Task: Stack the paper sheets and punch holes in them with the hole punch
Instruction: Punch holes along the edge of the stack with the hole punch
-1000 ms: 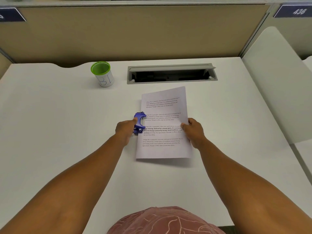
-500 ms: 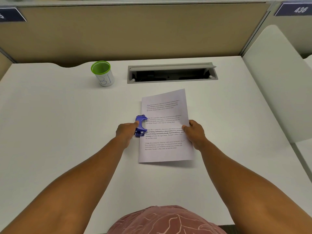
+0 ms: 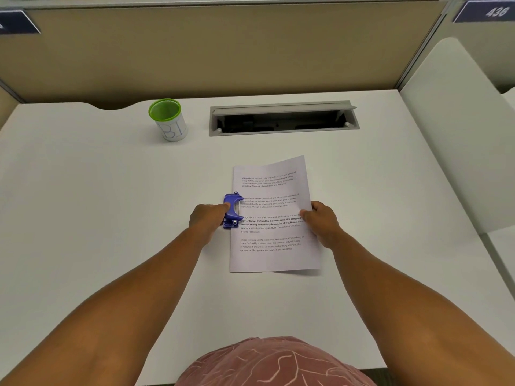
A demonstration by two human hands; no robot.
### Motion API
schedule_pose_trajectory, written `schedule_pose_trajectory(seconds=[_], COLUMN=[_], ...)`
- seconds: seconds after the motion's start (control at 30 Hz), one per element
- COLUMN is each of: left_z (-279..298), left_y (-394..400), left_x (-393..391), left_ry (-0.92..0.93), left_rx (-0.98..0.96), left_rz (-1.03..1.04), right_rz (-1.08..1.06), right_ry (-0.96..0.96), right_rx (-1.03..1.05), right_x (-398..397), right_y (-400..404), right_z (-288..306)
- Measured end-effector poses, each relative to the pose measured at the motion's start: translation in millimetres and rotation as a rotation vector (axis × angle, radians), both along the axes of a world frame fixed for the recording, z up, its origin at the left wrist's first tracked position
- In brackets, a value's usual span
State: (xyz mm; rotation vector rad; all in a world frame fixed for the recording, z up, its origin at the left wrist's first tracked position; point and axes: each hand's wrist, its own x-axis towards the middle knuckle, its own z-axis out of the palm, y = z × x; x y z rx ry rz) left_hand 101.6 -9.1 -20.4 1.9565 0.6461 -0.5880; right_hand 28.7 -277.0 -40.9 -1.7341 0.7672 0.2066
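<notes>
A stack of printed paper sheets (image 3: 274,246) lies on the white desk (image 3: 83,218), its long side running away from me. A blue hole punch (image 3: 232,208) sits over the middle of the stack's left edge. My left hand (image 3: 207,218) grips the punch from the left, with a finger on top of its lever. My right hand (image 3: 320,221) pinches the stack's right edge, thumb on top of the sheets. How many sheets are in the stack cannot be told.
A white cup with a green rim (image 3: 168,119) stands at the back left. A grey cable tray opening (image 3: 284,118) is set into the desk behind the paper. A beige partition (image 3: 223,51) closes the back; a white side panel (image 3: 457,135) stands on the right.
The paper stack and punch have slid slightly toward me and to the right, along with both hands. The grips look the same.
</notes>
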Motion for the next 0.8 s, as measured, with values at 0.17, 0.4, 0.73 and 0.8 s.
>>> schedule_pose_trajectory(seconds=[0.17,0.4,0.73,0.8], left_z=[4.8,4.8,4.4,5.9], left_y=[-1.1,-0.5,1.6,0.7], left_x=[2.5,3.2,5.9,7.2], left_ry=[-0.02,-0.025,-0.015,-0.023], left_rx=[0.008,0.052,-0.015,-0.026], left_rz=[-0.036,-0.087,-0.048,-0.039], right_rz=[-0.02,-0.007,-0.026,-0.055], right_ry=[-0.002,-0.008,-0.009,-0.018], right_rx=[-0.036,-0.047,0.014,-0.021], right_x=[1.2,6.5,6.1,7.4], right_y=[-1.4,-0.4,1.0,1.0], right_z=[-1.1,2.0,3.9,5.1])
